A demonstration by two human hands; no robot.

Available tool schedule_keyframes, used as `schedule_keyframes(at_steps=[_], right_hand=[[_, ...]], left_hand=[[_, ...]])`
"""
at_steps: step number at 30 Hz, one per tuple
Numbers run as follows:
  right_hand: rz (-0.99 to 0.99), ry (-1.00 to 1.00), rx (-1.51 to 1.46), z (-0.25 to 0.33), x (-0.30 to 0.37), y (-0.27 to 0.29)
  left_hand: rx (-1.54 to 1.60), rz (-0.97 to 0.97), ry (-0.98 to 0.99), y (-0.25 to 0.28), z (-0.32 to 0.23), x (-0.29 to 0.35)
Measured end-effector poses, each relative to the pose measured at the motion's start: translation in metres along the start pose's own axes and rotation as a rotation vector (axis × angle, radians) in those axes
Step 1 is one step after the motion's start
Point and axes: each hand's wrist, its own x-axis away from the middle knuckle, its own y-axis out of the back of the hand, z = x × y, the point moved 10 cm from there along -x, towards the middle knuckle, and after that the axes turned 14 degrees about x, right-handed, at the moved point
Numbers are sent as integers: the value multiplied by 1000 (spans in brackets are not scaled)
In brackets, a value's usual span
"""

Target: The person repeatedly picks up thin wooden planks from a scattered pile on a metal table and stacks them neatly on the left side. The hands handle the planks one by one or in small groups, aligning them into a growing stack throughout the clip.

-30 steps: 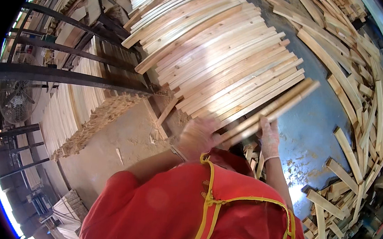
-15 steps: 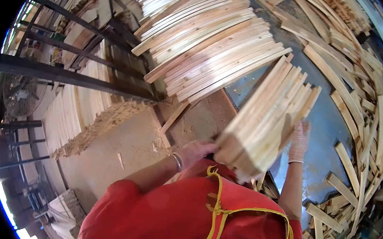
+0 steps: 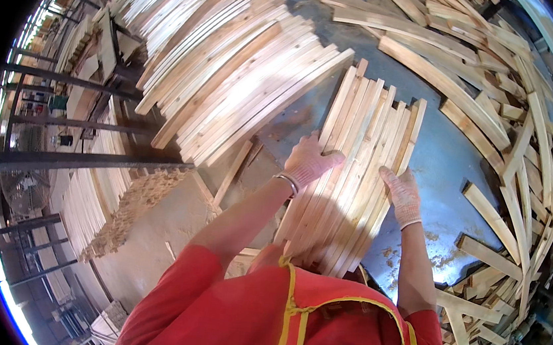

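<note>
In front of my body a bundle of pale wooden strips (image 3: 350, 166) lies side by side, its far ends uneven. My left hand (image 3: 311, 161), in a thin light glove, grips the left edge with the thumb across the top. On the opposite edge my right hand (image 3: 403, 193), gloved the same way, closes around the outer strip, thumb on top and fingers partly hidden. The bundle's near end reaches my red apron (image 3: 237, 308). Just beyond to the left, a broad row of similar strips (image 3: 252, 83) lies on the blue-grey table (image 3: 426, 247).
A loose heap of offcuts and curved-looking strips (image 3: 522, 183) covers the table's right side. Dark metal rails (image 3: 84, 162) stand at the left, beside a stack of strips (image 3: 133, 205) with its end faces showing. A fan (image 3: 25, 185) stands behind the rails.
The bundle has turned more level and spread flatter. My left hand has shifted from its near end up to its left edge; my right hand has come onto the right edge.
</note>
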Motion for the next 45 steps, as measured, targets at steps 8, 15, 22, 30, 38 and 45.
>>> schedule_keyframes(at_steps=[8,15,22,30,38,45], right_hand=[[-163,234,-470,135,70,86],[-562,696,-247,249,154,167],[-747,651,622,160,167,37],[-290,69,668,59,119,-104],[125,47,565,56,89,-114],[316,397,249,105,94,-102]], left_hand=[[302,-168,-413,59,-115,39],[601,-237,-996,163,-215,105],[-141,-101,-1088,79,-62,48],[-1079,-180,-1027,102,27,-10],[-787,-112,-802,133,8,17],[-420,-218,-991,6,0,128]])
